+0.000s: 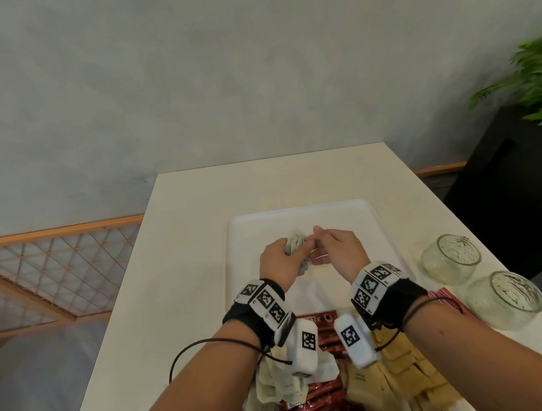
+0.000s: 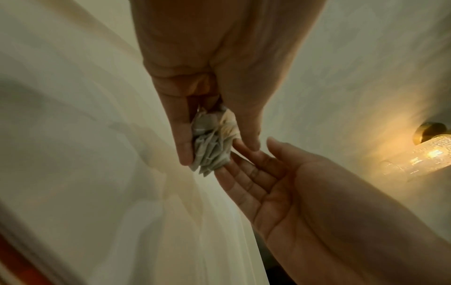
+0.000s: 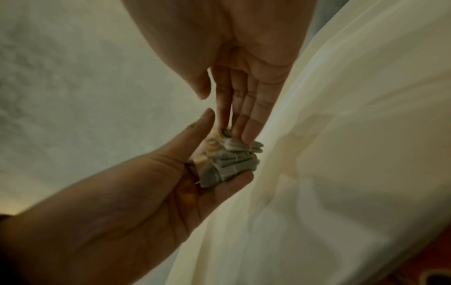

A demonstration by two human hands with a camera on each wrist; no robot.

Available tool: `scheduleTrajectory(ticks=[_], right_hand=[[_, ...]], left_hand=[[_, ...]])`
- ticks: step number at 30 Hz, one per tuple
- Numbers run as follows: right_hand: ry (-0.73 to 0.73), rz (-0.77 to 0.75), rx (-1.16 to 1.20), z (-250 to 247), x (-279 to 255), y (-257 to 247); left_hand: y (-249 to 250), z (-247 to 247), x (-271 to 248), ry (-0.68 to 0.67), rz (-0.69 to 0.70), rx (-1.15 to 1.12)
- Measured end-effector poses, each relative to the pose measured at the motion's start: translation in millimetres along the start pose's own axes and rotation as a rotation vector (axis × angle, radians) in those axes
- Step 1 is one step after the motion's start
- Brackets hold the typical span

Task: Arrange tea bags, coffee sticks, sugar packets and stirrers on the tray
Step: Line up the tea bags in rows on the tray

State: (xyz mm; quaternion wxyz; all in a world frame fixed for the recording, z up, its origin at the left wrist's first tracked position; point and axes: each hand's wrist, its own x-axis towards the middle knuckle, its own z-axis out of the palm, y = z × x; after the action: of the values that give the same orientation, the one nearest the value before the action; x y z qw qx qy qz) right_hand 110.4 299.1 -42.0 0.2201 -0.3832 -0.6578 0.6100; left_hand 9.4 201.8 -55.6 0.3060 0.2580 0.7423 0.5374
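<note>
My left hand (image 1: 279,260) grasps a loose bundle of tea bags (image 1: 295,241) between thumb and fingers, held above the middle of the white tray (image 1: 243,237). My right hand (image 1: 339,249), at three o'clock from the bundle, has straight, relaxed fingers (image 2: 246,173) touching it, gripping nothing. The bundle's long axis seems to run from six towards twelve o'clock, fanned edges pointing away from me. A slack grip could let bags slip and scatter across the tray.
</note>
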Motion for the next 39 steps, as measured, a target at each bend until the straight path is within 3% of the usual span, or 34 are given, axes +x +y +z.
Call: scheduleTrajectory(ticks=[3, 8, 13, 19, 25, 35, 39], right_hand=[[-0.040, -0.016, -0.012, 3, 9, -2], [-0.046, -0.070, -0.236, 7, 34, 2], [-0.129, -0.030, -0.182, 34, 61, 7], [-0.133, 0.107, -0.184, 75, 103, 8], [-0.124, 0.058, -0.161, 120, 132, -9], [-0.079, 0.069, -0.225, 146, 159, -22], [-0.076, 0.001, -0.226, 138, 151, -24]], left_hand=[[-5, -12, 10, -0.005, -0.028, 0.000], [-4, -31, 26, -0.068, -0.129, -0.149], [-6, -52, 47, -0.091, -0.175, -0.198], [-18, -113, 85, 0.200, -0.185, -0.174], [-22, -149, 110, 0.261, -0.265, -0.242], [-18, -154, 118, 0.235, -0.333, -0.354], [-17, -149, 110, 0.140, -0.315, -0.404]])
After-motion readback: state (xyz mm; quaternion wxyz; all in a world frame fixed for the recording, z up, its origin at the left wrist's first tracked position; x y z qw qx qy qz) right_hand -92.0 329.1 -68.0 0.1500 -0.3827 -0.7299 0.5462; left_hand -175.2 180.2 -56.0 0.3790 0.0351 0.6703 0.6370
